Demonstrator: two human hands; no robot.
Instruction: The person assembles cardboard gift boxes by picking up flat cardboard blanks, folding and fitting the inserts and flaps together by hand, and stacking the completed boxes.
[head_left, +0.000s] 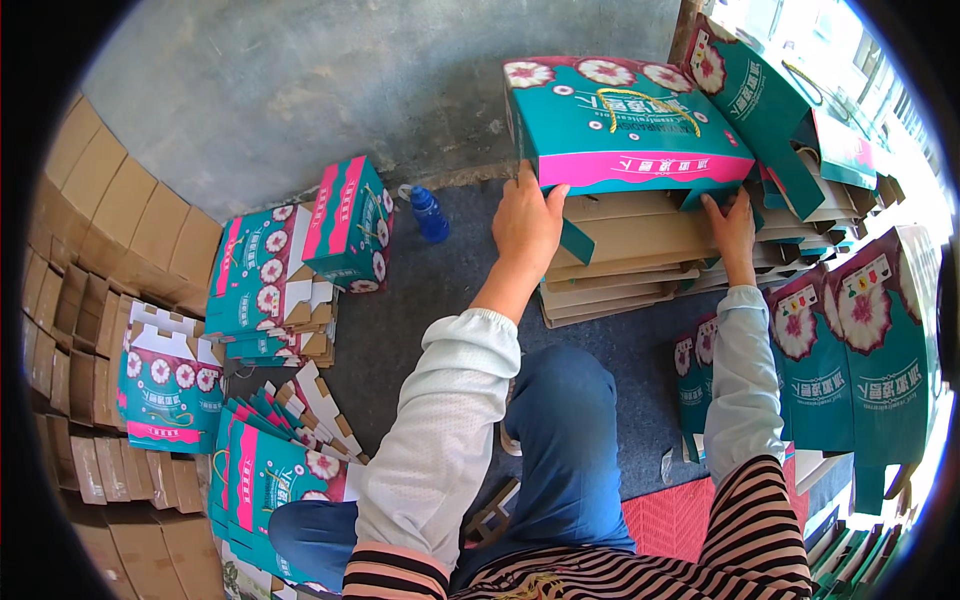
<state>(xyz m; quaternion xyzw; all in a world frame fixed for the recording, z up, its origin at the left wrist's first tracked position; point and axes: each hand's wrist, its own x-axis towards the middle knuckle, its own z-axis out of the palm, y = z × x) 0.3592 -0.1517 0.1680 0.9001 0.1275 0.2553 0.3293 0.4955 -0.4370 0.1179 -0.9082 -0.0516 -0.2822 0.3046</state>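
A teal gift carton (pixel 640 115) with a pink band, flower pictures and a yellow rope handle lies on a stack of flattened cartons (pixel 620 240). My left hand (pixel 528 222) grips its near left corner, thumb on the front and fingers round the side. At the near right edge, my right hand (pixel 732 222) is closed on a small teal flap under the pink band; part of its fingers is hidden. Another flap (pixel 577 242) hangs down near my left hand. Behind my right hand, an opened teal carton (pixel 755 95) leans against the stack.
Teal cartons (pixel 865 350) stand at the right. Carton piles (pixel 255 265) and a folded carton (pixel 350 220) are at the left, near a blue bottle (pixel 428 213). Brown boxes (pixel 130 200) line the left side. A grey wall (pixel 330 80) rises behind. Red matting (pixel 670 520) lies by my knee.
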